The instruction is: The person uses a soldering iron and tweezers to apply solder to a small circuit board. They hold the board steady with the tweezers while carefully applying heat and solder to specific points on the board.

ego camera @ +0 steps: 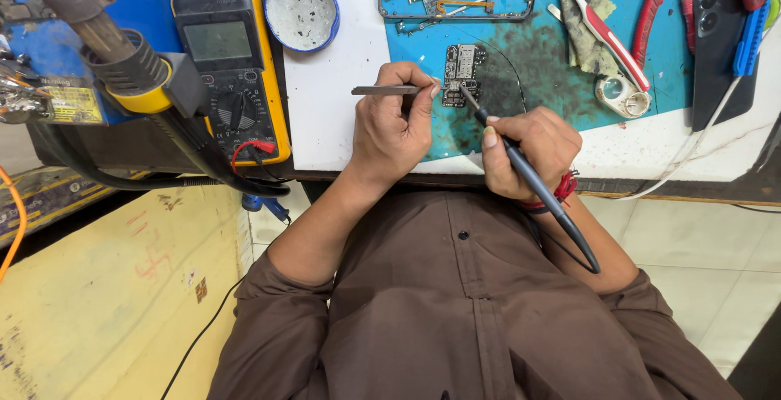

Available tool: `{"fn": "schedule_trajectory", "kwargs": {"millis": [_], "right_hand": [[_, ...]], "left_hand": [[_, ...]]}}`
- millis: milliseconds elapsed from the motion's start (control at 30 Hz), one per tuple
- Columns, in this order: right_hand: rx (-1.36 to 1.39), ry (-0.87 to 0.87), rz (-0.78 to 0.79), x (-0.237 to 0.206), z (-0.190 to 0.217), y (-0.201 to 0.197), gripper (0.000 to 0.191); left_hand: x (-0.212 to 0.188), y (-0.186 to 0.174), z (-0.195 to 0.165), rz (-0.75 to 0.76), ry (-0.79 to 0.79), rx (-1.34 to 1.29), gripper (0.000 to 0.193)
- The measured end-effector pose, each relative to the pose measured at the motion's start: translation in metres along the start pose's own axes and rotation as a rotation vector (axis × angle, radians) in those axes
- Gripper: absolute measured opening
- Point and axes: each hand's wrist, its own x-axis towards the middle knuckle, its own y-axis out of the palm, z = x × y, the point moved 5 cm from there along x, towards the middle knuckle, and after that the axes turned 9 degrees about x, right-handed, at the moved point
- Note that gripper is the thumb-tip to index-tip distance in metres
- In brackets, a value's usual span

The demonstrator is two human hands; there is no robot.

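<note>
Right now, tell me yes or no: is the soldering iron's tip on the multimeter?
No, the right hand holds the soldering iron with its tip at the small circuit board, far from the multimeter.

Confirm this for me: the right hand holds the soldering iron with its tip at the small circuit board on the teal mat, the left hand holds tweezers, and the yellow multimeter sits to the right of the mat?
One thing is wrong: in the head view the yellow multimeter sits left of the teal mat, not right. The rest holds: right hand holds the soldering iron at the small circuit board, left hand holds tweezers.
</note>
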Motion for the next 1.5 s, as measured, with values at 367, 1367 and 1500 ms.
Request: {"fn": "schedule_trajectory", "kwargs": {"millis": [367,1367,1500], "right_hand": [[0.011,0.002,0.01,-0.0007,-0.0006,-0.0001,0.008],[0.029,-0.002,0.055,0.0047,0.0011,0.0035,0.011],[0.043,-0.015,0.063,0.0048,0.0018,0.0035,0.011]], "left_hand": [[-0.0001,-0.0004,-0.0004,-0.001,0.007,0.006,0.011],[-0.0002,-0.0001,0.0005,0.013,-0.018,0.002,0.011],[-0.0007,-0.0002,-0.0001,0.006,-0.016,-0.011,0.011]]}}
